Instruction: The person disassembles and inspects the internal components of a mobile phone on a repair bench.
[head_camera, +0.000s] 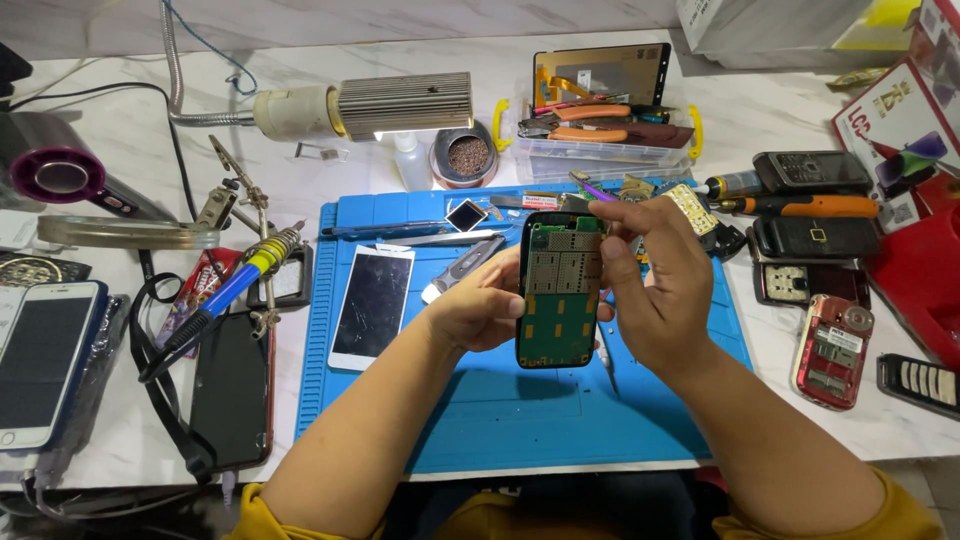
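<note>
Left hand (478, 312) grips the opened phone (560, 290) from its left edge, fingers wrapped behind it, thumb on the near side. The phone sits upright over the blue mat (500, 410), long axis running away from me, green circuit board facing up. Right hand (655, 290) is on the phone's right edge, nearer its top; thumb pressed on the board's upper right, fingers curled and pinching a thin purple-tipped tool (592, 190) that pokes out just above the phone's top corner. Tool tip lies up and left of my right fingers, at the board's top end. Both hands touch the phone. Can't see: left fingertips behind the phone, how the tool meets the board, the lower right edge under my palm. White phone (372, 305) lies flat just left on the mat
</note>
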